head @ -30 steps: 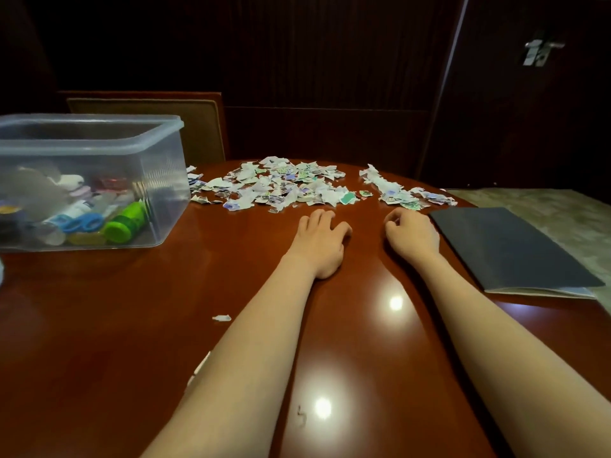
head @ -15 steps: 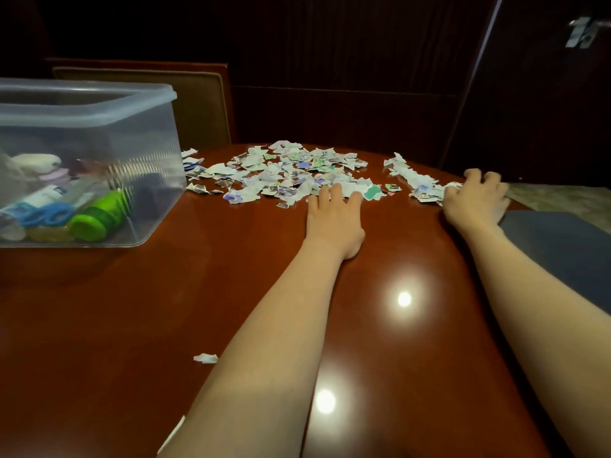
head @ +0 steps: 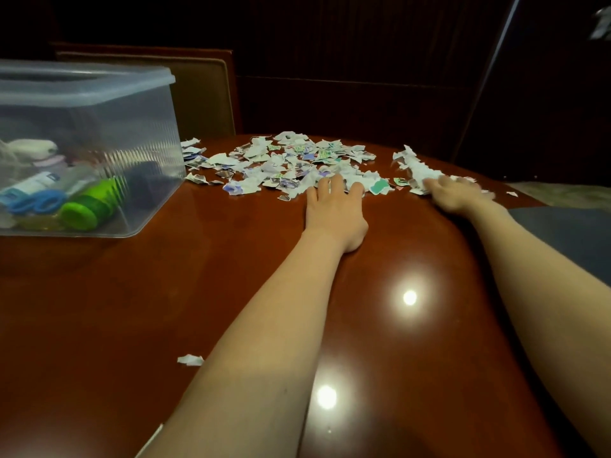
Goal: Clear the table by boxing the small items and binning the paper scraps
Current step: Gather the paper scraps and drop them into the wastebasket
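- My left hand (head: 334, 209) has slid forward, flat and open, its fingertips now touching the paper scraps (head: 291, 163) on the far side of the table (head: 165, 292).
- Right hand (head: 458, 195) has moved left into the right-hand clump. It's blurred, so I can't tell its grip.
- Small items (head: 87, 206) are already in the clear box (head: 142, 104), so I judge scrap-gathering is starting.

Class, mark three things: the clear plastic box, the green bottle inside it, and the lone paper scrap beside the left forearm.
clear plastic box (head: 99, 90): head view, on its front rim.
green bottle (head: 96, 203): head view, middle of its body.
lone paper scrap (head: 190, 359): head view, its centre.
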`<state>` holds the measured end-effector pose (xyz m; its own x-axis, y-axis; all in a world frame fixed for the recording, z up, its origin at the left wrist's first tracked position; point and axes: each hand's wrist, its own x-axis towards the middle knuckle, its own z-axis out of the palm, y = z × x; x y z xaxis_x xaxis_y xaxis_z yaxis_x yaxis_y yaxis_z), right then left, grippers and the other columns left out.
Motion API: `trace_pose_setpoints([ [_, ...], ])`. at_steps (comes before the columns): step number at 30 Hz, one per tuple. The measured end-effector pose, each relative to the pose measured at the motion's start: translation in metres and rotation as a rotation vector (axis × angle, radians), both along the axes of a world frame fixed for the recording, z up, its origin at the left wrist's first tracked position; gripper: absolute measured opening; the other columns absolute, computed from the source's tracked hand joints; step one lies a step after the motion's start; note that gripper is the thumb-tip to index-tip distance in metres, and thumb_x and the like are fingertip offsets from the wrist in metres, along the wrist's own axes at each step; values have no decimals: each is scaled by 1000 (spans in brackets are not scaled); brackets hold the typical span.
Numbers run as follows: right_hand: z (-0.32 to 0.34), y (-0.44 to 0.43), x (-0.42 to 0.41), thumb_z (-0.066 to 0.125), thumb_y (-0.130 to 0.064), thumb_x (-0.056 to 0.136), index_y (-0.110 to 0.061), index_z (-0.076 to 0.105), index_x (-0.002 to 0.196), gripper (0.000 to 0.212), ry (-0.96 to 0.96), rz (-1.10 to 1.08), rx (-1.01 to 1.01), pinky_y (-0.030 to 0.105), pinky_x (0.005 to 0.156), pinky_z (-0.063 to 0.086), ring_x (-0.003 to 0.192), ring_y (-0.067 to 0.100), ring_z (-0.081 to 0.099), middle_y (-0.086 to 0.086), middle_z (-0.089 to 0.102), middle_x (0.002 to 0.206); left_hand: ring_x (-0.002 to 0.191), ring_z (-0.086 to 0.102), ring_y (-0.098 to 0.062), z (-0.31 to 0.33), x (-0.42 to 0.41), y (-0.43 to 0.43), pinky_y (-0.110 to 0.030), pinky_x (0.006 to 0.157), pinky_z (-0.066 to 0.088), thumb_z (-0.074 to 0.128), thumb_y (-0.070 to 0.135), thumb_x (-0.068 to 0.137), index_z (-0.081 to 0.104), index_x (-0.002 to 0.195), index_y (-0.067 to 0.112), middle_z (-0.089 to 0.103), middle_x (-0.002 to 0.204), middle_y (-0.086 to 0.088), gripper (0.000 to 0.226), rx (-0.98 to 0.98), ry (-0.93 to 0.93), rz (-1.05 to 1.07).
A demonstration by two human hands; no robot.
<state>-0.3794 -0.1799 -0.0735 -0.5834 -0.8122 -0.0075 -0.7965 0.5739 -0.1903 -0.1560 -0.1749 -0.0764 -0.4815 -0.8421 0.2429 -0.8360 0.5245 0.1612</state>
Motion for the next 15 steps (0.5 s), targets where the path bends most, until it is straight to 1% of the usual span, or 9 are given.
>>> trace_pose_setpoints([
  [3,1,-11,21,17,-57,95,-25,30,146,61,-8,181,-17,53,114,14,143,30,19,8,23,156,143,3,-36,0,0,1,-48,115,5,40,23,92,22,146,17,7,156,-15,58,40,32,85],
  [7,2,-23,58,23,-57,95,-25,34,144,60,-7,350,-13,51,115,17,142,28,23,6,27,154,143,-7,-42,1,0,-2,-51,115,-1,39,33,93,11,150,15,-5,157,-19,66,84,85,247],
  [8,1,-25,69,24,-56,95,-25,37,142,57,-13,393,-15,51,114,19,141,28,25,6,30,153,142,-9,-43,1,2,-5,-52,115,-2,39,36,93,9,150,15,-8,156,-20,68,94,96,271],
  [10,0,-28,89,27,-53,96,-24,47,132,51,-32,475,-29,50,111,23,137,28,31,7,39,146,142,-12,-44,1,5,-11,-54,114,-5,38,42,94,5,151,16,-11,156,-21,71,106,126,295],
  [11,0,-28,97,28,-51,96,-24,48,131,48,-37,509,-32,49,110,22,137,27,32,7,40,145,142,-13,-44,1,7,-15,-55,114,-5,38,45,93,5,151,16,-11,156,-21,73,105,143,301],
  [12,-2,-28,103,29,-50,97,-25,44,135,48,-33,539,-33,48,111,19,139,26,29,5,36,148,142,-13,-44,1,10,-19,-56,113,-5,39,47,93,6,151,17,-11,156,-20,73,104,158,306],
  [13,-2,-27,109,28,-47,98,-26,37,142,49,-20,565,-28,46,113,15,142,23,24,3,30,152,142,-13,-44,1,13,-24,-57,113,-5,40,48,92,7,151,19,-10,156,-20,74,106,166,309],
  [15,-1,-24,116,26,-42,101,-26,26,147,49,-8,608,-25,43,115,10,145,18,16,-1,21,156,142,-10,-43,0,19,-32,-58,112,-2,42,51,90,8,151,22,-8,157,-19,75,136,165,312],
])
